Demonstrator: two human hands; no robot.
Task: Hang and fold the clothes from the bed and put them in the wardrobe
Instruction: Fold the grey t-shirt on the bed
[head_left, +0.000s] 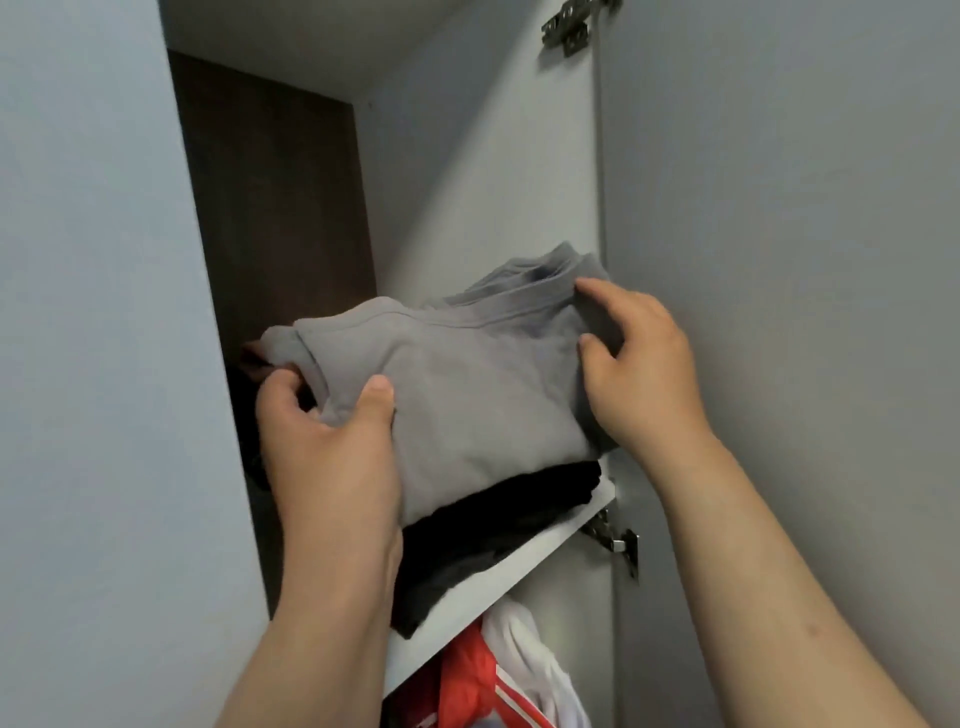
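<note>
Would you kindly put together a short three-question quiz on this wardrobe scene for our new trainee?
1. True or false: the folded grey garment lies on a stack of dark clothes.
2. Which hand grips the grey garment's front corner? A) left hand B) right hand
3. Fill in: below the white shelf hang a white garment and a ____ one with white stripes.

Key: 1 true; 2 A; 3 red.

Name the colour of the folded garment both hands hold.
Plain grey folded garment, seen in the head view.
</note>
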